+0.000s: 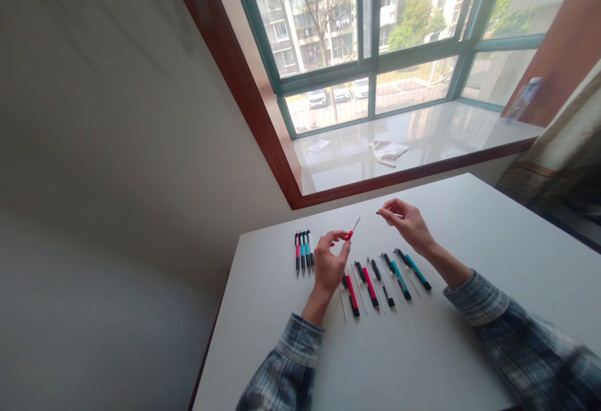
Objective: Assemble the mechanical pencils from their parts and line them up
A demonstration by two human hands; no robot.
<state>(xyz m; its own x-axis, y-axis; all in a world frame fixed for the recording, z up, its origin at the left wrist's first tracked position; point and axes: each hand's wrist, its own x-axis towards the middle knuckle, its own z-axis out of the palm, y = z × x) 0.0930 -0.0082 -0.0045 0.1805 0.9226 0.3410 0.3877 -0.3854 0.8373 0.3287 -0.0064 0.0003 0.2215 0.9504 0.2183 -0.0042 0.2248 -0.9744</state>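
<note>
My left hand (330,262) is raised over the white table (422,348), its fingers pinched on a red pen barrel (352,230) with a thin refill tip sticking out up and to the right. A short gap to the right, my right hand (409,222) is pinched on a small black pen piece (379,213) at its fingertips. Below both hands lies a row of taken-apart pens (382,279) in red, black and teal, with thin refills between them. A tight group of whole pens (303,250) lies just left of my left hand.
Beyond the table's far edge runs a wide white window sill (422,141) with a crumpled white cloth (387,150) and a small paper (318,145). A wall stands to the left. A curtain or fabric (558,148) hangs at the right.
</note>
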